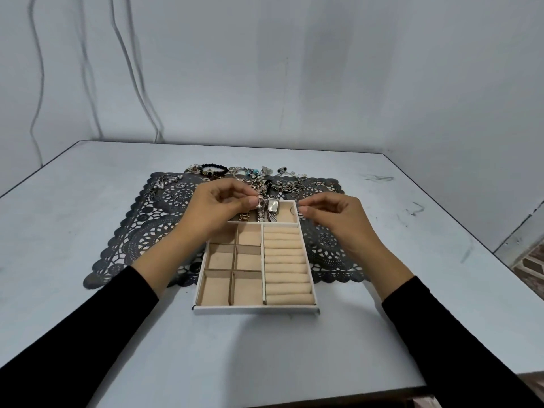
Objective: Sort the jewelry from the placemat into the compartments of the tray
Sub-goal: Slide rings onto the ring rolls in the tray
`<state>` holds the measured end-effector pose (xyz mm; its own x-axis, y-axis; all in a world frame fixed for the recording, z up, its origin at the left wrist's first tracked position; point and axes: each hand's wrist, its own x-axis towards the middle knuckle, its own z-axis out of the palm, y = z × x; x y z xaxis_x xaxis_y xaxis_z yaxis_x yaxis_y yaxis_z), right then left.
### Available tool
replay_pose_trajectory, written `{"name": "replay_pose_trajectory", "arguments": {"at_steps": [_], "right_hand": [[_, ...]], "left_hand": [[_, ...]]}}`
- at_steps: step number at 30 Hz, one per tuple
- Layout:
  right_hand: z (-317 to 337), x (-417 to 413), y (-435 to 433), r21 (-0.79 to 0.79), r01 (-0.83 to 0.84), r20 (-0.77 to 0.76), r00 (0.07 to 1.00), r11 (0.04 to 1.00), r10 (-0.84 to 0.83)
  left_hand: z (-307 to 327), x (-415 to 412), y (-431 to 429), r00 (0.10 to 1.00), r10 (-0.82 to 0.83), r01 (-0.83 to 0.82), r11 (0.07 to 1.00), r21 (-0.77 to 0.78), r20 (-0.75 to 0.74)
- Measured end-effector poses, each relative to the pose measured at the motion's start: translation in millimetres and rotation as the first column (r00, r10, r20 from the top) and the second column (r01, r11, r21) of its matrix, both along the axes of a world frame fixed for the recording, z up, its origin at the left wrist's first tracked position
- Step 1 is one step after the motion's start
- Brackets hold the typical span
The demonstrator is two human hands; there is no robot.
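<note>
The grey table is cut off at the lower edge. The dark lace placemat lies on it, partly hidden under the white tray and the forearms. In the tray, the far long compartment holds a rectangular silver watch and a gold watch, half hidden behind the left hand. The jewelry pile lies tangled along the placemat's far edge and is hard to make out. The left hand pinches a silver piece over that compartment. The right hand pinches a small silver bit at the tray's right wall. Whether these join, I cannot tell.
</note>
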<state>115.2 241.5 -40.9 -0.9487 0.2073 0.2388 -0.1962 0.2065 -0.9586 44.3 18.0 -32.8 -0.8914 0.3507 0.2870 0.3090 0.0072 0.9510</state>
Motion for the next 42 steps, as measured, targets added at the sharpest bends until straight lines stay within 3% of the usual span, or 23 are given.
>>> {"name": "replay_pose_trajectory", "arguments": {"at_steps": [8, 21, 28, 38, 42], "right_hand": [[-0.1, 3.2, -4.1, 0.276, -0.013, 0.037, 0.999, 0.961, 0.002], [5.6, 2.3, -7.6, 0.649, -0.085, 0.032, 0.996, 0.756, 0.084], [9.6, 1.5, -2.8, 0.588, -0.098, 0.085, 0.995, 0.803, 0.06], [13.0, -2.0, -10.6, 0.692, -0.158, 0.128, 0.987, 0.704, 0.095], [13.3, -1.9, -6.2, 0.676, -0.116, 0.114, 0.992, 0.728, 0.052]], "left_hand": [[3.0, 3.7, 2.8, 1.0, 0.017, -0.017, 1.0, -0.019, -0.01], [2.2, 3.4, 2.6, 1.0, 0.024, -0.024, 0.999, -0.042, -0.019], [1.5, 4.6, 2.5, 1.0, 0.017, -0.018, 0.998, -0.052, -0.023], [1.5, 4.5, 2.3, 0.999, 0.021, -0.022, 0.998, -0.052, -0.031], [0.8, 4.4, 1.9, 1.0, 0.009, -0.01, 0.999, -0.05, -0.023]]}}
